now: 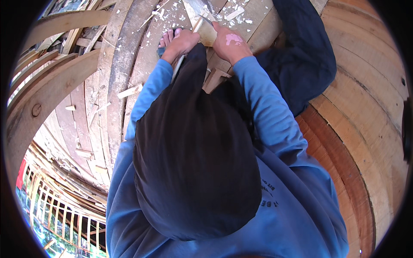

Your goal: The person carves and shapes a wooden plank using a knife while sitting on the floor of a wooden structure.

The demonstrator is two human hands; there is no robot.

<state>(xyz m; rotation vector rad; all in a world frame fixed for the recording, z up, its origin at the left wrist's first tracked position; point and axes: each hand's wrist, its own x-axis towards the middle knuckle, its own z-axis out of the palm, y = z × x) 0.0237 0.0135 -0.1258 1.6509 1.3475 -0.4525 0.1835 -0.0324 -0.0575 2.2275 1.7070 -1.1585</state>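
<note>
Beside wooden strip (197, 25), knife edge (206, 19)

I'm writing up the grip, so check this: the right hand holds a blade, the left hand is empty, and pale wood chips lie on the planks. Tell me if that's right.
Not quite: the head view shows the left hand gripping a narrow wooden strip, not empty. The right hand does hold a blade, and pale wood chips lie on the planks.

two grips (186, 41) (231, 44), one blade (206, 19), two blue sleeves (155, 84) (267, 99), one foot (164, 41)
</note>
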